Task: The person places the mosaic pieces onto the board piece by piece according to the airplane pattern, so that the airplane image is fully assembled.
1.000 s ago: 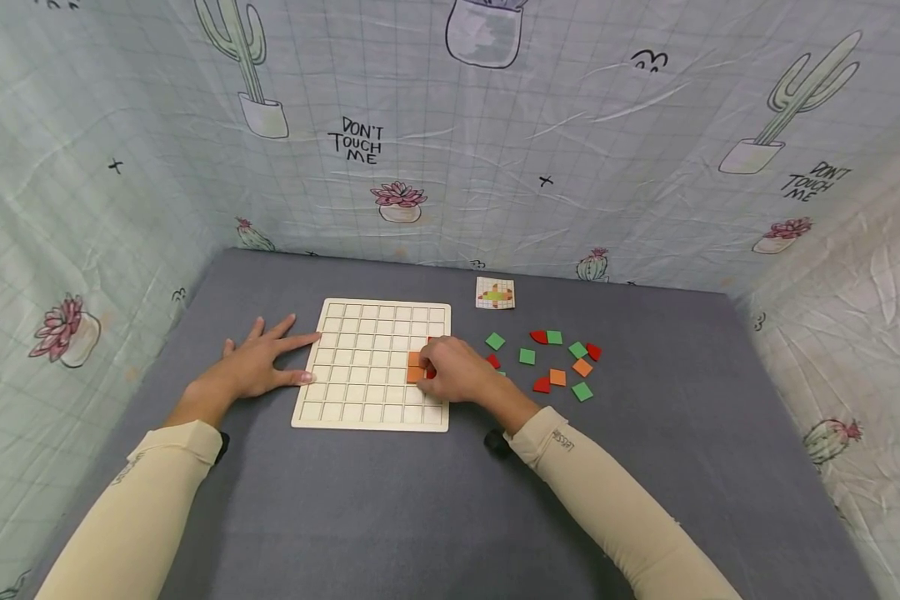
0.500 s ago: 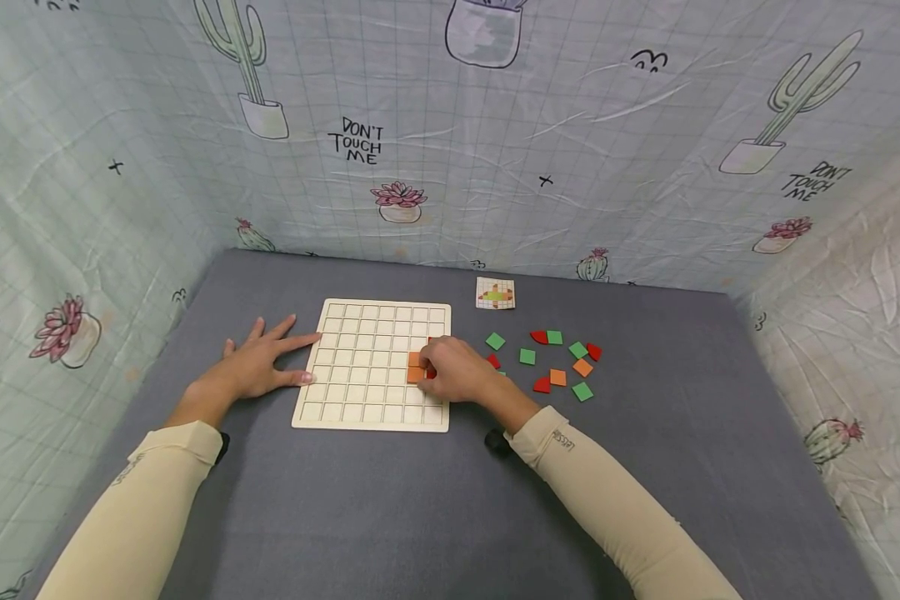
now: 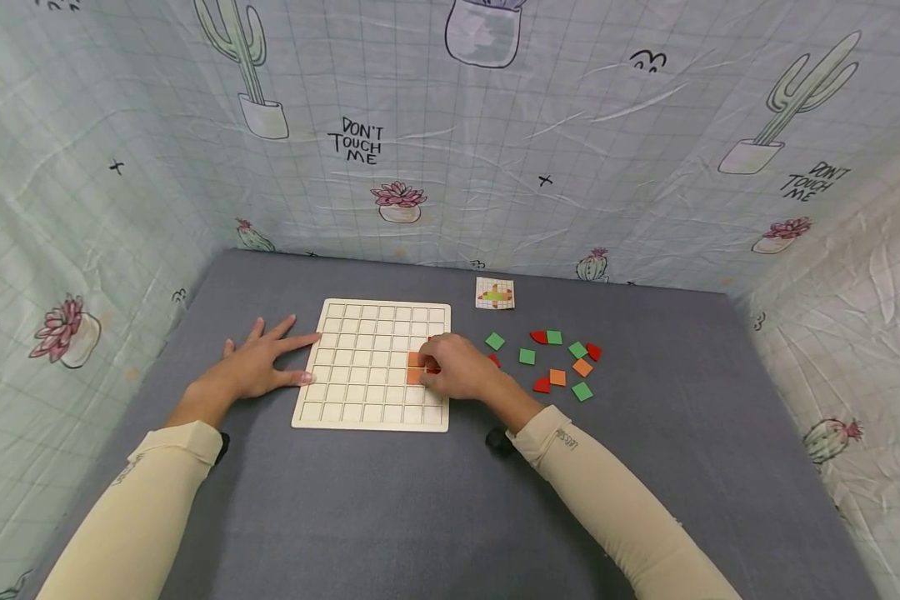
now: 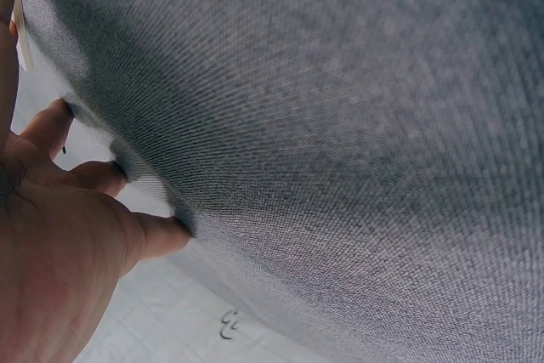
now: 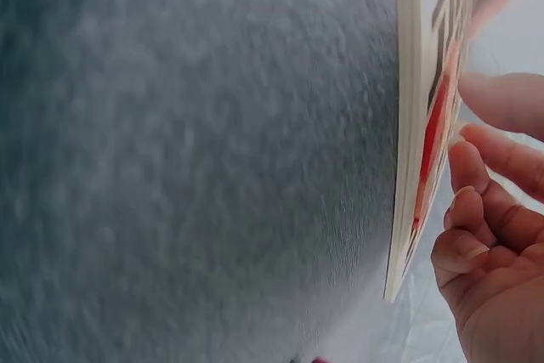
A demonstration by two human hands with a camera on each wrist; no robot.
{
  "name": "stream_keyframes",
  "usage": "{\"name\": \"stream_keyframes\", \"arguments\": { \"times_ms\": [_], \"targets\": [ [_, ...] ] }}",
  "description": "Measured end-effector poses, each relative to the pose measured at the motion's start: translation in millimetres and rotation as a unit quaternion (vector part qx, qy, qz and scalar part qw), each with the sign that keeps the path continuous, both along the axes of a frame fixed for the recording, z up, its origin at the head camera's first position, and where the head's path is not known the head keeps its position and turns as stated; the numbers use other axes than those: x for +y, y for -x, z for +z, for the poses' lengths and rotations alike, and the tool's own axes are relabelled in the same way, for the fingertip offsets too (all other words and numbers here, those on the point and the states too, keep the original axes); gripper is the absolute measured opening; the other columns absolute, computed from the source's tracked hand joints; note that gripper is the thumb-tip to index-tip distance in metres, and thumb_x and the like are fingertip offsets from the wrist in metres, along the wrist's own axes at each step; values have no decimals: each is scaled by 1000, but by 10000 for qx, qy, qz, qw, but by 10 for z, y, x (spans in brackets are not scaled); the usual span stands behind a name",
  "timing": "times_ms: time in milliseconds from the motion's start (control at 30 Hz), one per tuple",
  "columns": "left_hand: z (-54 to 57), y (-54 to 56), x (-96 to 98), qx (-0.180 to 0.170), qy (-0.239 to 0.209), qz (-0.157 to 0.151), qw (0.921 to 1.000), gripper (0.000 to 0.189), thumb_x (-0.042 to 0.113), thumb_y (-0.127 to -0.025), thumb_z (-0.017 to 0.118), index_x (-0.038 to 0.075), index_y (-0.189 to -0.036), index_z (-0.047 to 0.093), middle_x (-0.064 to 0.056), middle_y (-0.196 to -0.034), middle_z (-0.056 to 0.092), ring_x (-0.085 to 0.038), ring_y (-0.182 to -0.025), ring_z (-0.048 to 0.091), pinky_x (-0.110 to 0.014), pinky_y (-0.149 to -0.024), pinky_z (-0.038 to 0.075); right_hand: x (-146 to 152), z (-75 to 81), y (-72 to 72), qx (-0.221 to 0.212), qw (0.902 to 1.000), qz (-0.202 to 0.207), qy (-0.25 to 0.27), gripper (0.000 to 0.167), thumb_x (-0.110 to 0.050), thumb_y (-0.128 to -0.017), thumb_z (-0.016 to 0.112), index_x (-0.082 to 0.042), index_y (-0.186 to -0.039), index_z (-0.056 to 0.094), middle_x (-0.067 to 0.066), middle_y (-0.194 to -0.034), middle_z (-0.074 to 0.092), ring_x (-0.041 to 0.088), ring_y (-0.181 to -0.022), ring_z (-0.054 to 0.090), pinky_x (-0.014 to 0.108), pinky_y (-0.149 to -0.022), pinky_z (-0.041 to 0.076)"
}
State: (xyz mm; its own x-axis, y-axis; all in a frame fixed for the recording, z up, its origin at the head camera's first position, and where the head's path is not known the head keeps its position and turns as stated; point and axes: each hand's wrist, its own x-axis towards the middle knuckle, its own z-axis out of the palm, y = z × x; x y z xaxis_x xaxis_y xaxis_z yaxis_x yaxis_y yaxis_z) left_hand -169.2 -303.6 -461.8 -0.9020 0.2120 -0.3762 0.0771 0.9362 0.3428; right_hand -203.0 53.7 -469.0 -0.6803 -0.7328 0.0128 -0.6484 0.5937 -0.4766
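A pale square grid board (image 3: 360, 367) lies on the grey table. Two orange square tiles (image 3: 415, 375) sit one above the other in its right part, with red tiles (image 5: 434, 129) to their right, partly under the fingers. My right hand (image 3: 457, 368) is over the board's right edge, thumb and forefinger at a red tile between them, other fingers curled. Part of that tile is hidden by the hand. To the left, my left hand (image 3: 258, 367) rests with spread fingers; thumb and forefinger touch the board's left edge, and the other fingertips press on the table in the left wrist view.
Right of the board are scattered green tiles (image 3: 527, 357), red tiles (image 3: 542, 385) and orange tiles (image 3: 557, 377). A small pattern card (image 3: 494, 293) lies behind them. Printed cloth (image 3: 450, 208) walls in the table at the back and sides.
The right hand's fingers have lifted and shifted very slightly, showing more of the red between them. The left hand, board and loose tiles stay put.
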Motion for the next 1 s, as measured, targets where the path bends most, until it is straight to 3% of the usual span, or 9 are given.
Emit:
{"name": "stream_keyframes", "arguments": {
  "times_ms": [200, 367, 700, 1000],
  "targets": [
    [-29, 7, -9, -21, -3, 14, 10000, 88, 68, -90, 67, 32, -164, 34, -18, -177, 5, -63, -155, -6, -91, -109, 2, 169, 22, 85, -106, 9971, -248, 710, 12, -4, -95, 72, -3, -101, 81, 9, -95, 77, 17, -78, 62, 25, -69, 50],
    [-37, 15, -13, -34, -19, 22, 10000, 88, 67, -91, 68, 33, -164, 34, -18, -177, 4, -63, -155, -6, -91, -109, 1, 369, 12, 195, -245, 9891, -792, 1217, 16, 0, -95, 72, 0, -107, 82, 15, -97, 79, 20, -77, 65, 25, -67, 49],
    [-50, 35, -29, -56, -54, -5, 10000, 88, 69, -91, 66, 34, -165, 33, -17, -177, 2, -63, -155, -8, -91, -108, 1, 780, -23, 307, 63, 9725, -1933, 1301, 17, -2, -96, 72, 1, -110, 81, 21, -111, 78, 33, -92, 74, 42, -75, 59],
    [-84, 42, -34, -25, -26, -23, 10000, 89, 70, -90, 66, 33, -165, 33, -18, -177, 3, -64, -155, -7, -91, -108, 0, 926, -75, 284, -101, 9625, -2608, 741, 33, -11, -93, 78, 0, -124, 76, 19, -122, 76, 35, -109, 73, 51, -92, 59]
  ]
}}
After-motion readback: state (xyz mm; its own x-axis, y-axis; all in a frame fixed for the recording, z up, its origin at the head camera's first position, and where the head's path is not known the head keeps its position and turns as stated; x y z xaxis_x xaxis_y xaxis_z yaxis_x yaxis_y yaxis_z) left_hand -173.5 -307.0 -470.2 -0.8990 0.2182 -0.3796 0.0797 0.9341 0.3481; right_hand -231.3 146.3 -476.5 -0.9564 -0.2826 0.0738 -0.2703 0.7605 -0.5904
